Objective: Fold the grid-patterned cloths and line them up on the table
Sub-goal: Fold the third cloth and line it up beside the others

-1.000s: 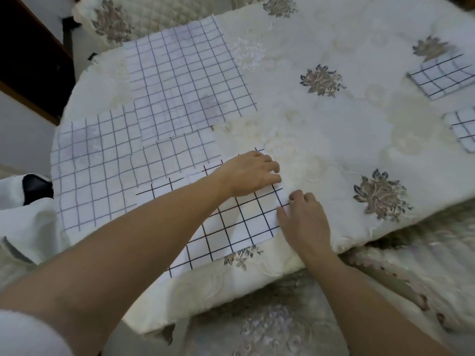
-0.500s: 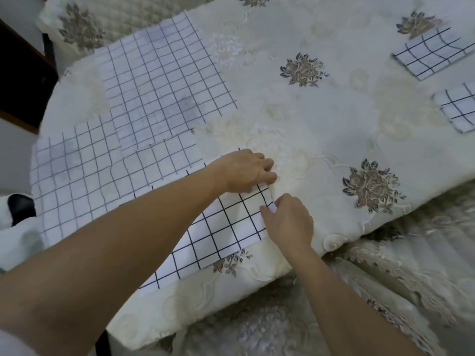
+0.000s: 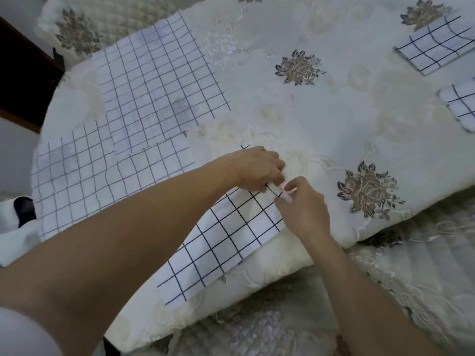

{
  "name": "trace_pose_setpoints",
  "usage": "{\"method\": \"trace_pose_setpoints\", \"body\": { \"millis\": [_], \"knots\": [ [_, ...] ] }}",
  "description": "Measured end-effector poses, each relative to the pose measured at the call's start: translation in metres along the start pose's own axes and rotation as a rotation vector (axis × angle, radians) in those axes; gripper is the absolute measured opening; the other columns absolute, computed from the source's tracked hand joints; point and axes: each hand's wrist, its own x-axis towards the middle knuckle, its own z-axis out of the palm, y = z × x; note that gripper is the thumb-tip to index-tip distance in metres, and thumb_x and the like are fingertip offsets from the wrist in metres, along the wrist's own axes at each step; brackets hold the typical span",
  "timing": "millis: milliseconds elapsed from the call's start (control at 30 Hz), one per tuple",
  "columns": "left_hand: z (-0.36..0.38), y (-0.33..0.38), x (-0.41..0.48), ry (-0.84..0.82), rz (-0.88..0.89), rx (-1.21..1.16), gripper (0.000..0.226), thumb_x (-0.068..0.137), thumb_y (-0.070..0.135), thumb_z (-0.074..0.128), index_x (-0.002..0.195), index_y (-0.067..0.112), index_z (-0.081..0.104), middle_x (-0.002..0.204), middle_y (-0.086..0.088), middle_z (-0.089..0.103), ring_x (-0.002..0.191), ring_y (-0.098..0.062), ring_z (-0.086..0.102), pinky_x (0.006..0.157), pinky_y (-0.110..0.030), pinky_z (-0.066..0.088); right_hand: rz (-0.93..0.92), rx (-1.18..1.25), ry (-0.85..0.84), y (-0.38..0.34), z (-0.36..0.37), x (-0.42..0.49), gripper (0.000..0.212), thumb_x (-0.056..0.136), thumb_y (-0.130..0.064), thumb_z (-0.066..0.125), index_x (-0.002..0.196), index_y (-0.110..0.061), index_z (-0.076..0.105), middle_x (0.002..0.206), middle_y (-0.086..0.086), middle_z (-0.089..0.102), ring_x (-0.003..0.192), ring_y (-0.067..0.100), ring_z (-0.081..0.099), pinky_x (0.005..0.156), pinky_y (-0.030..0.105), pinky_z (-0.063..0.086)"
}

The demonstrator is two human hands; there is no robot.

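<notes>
Head view. I have both grips at 1 corner of the bold-grid cloth (image 3: 231,235). The left grip (image 3: 257,169), fingers curled, pinches it from the far side. The right grip (image 3: 304,210) pinches the same corner between thumb and forefinger. The cloth lies on the surface (image 3: 334,111) by its near edge, its long axis running from that corner back toward me and leftward, under my left forearm. I judge the next fold must carry this corner along that axis. 2 folded cloths (image 3: 434,46) lie far right.
</notes>
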Motion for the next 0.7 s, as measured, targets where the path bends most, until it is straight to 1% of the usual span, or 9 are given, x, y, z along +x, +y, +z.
{"method": "trace_pose_setpoints", "body": {
  "millis": [33, 100, 167, 200, 300, 367, 533, 633, 700],
  "knots": [
    [-0.005, 0.0, 0.005, 0.014, -0.001, -0.001, 0.032, 0.093, 0.03, 0.064, 0.124, 0.025, 0.059, 0.12, 0.005, 0.057, 0.119, -0.018, 0.047, 0.103, -0.038, 0.038, -0.001, 0.033, -0.011, 0.001, -0.007, 0.006, 0.02, 0.087, -0.034, 0.066, 0.103, -0.027, 0.056, 0.088, -0.007, 0.063, 0.08, 0.018, 0.059, 0.067, 0.032, 0.044],
    [-0.015, 0.0, 0.014, 0.064, -0.007, 0.017, 0.026, 0.094, 0.031, 0.061, 0.119, 0.024, 0.06, 0.114, 0.005, 0.06, 0.116, -0.019, 0.05, 0.103, -0.038, 0.038, -0.027, 0.057, -0.027, 0.004, -0.02, 0.018, 0.012, 0.086, -0.033, 0.067, 0.081, -0.028, 0.058, 0.076, -0.009, 0.059, 0.075, 0.019, 0.057, 0.063, 0.03, 0.041],
    [-0.025, 0.0, 0.019, 0.101, -0.015, 0.051, 0.023, 0.095, 0.031, 0.058, 0.116, 0.022, 0.059, 0.112, 0.004, 0.061, 0.113, -0.02, 0.053, 0.104, -0.039, 0.038, -0.061, 0.043, -0.02, 0.005, -0.03, 0.025, 0.033, 0.089, -0.029, 0.064, 0.059, -0.024, 0.05, 0.059, -0.006, 0.051, 0.065, 0.023, 0.053, 0.056, 0.031, 0.037],
    [-0.029, -0.001, 0.019, 0.119, -0.021, 0.059, 0.023, 0.096, 0.031, 0.057, 0.116, 0.022, 0.059, 0.112, 0.004, 0.061, 0.112, -0.021, 0.054, 0.104, -0.039, 0.038, -0.077, 0.021, -0.009, 0.004, -0.035, 0.027, 0.036, 0.091, -0.028, 0.062, 0.057, -0.022, 0.05, 0.058, -0.004, 0.05, 0.065, 0.025, 0.053, 0.056, 0.033, 0.039],
    [-0.037, -0.005, 0.012, 0.189, -0.042, 0.044, 0.026, 0.096, 0.029, 0.056, 0.12, 0.02, 0.058, 0.113, 0.001, 0.06, 0.108, -0.023, 0.056, 0.101, -0.04, 0.039, -0.153, -0.065, 0.042, -0.004, -0.048, 0.026, 0.026, 0.094, -0.027, 0.06, 0.075, -0.012, 0.069, 0.073, 0.006, 0.064, 0.079, 0.033, 0.06, 0.069, 0.04, 0.051],
    [-0.04, -0.01, 0.002, 0.206, -0.061, 0.044, 0.03, 0.096, 0.029, 0.057, 0.124, 0.019, 0.058, 0.115, -0.001, 0.059, 0.107, -0.024, 0.056, 0.1, -0.041, 0.039, -0.204, -0.103, 0.087, -0.01, -0.053, 0.02, 0.026, 0.096, -0.028, 0.059, 0.087, -0.007, 0.073, 0.082, 0.011, 0.07, 0.082, 0.033, 0.063, 0.071, 0.041, 0.052],
    [-0.04, -0.021, -0.038, 0.303, -0.13, 0.006, 0.029, 0.095, 0.028, 0.061, 0.122, 0.018, 0.061, 0.112, -0.001, 0.061, 0.105, -0.024, 0.058, 0.097, -0.042, 0.04, -0.31, -0.171, 0.175, -0.027, -0.055, 0.002, 0.029, 0.098, -0.028, 0.057, 0.083, -0.009, 0.073, 0.074, 0.009, 0.069, 0.07, 0.031, 0.061, 0.065, 0.043, 0.054],
    [-0.032, -0.024, -0.069, 0.389, -0.118, 0.009, 0.024, 0.092, 0.024, 0.067, 0.114, 0.015, 0.065, 0.103, -0.003, 0.064, 0.096, -0.027, 0.061, 0.091, -0.046, 0.045, -0.338, -0.195, 0.199, -0.04, -0.054, -0.019, 0.026, 0.099, -0.028, 0.054, 0.094, -0.015, 0.077, 0.083, 0.006, 0.072, 0.077, 0.031, 0.063, 0.069, 0.041, 0.054],
    [-0.025, -0.022, -0.092, 0.475, -0.092, 0.002, 0.019, 0.089, 0.02, 0.071, 0.105, 0.012, 0.068, 0.096, -0.005, 0.066, 0.088, -0.029, 0.062, 0.081, -0.046, 0.051, -0.369, -0.254, 0.229, -0.048, -0.05, -0.037, 0.027, 0.1, -0.03, 0.053, 0.1, -0.017, 0.077, 0.09, 0.004, 0.075, 0.083, 0.031, 0.066, 0.072, 0.041, 0.055]
  ]
}}
